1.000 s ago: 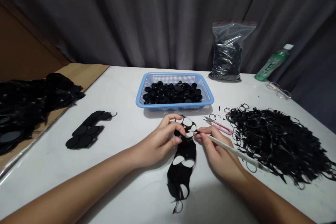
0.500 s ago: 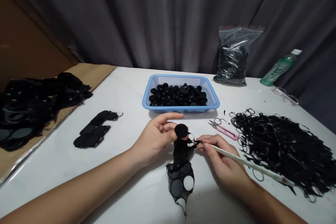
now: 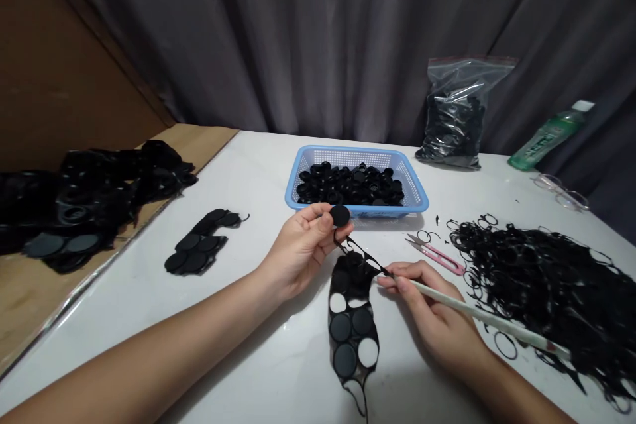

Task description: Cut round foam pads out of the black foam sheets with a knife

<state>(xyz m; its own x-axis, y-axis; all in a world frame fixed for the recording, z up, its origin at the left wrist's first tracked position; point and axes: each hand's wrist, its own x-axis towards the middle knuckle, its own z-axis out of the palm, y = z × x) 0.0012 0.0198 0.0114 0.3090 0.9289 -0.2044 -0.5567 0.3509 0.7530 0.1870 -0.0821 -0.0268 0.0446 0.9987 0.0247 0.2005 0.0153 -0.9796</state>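
Note:
Between thumb and fingers, my left hand [image 3: 301, 252] pinches a round black disc [image 3: 340, 215] just in front of the basket. My right hand [image 3: 427, 298] grips a long pale stick-like tool [image 3: 489, 321], its tip at the edge of a black sheet [image 3: 340, 326]. That sheet hangs below the hands, with several discs in it and a few round holes showing white. A thin black strand runs from near my left fingers to the tool's tip. Whether the disc is fully free of the strand cannot be made out.
Behind the hands is a blue basket [image 3: 358, 211] of black round parts. Pink-handled snips [image 3: 444, 260] and a heap of black ring scraps [image 3: 551, 291] lie right. Further back are a zip bag [image 3: 454, 122], green bottle [image 3: 551, 136] and glasses [image 3: 571, 199]. Black sheets [image 3: 193, 252] lie left.
My left hand has moved up with the disc, away from the sheet. A thin strand now stretches between the hands, and more of the sheet shows. The whole view has shifted slightly.

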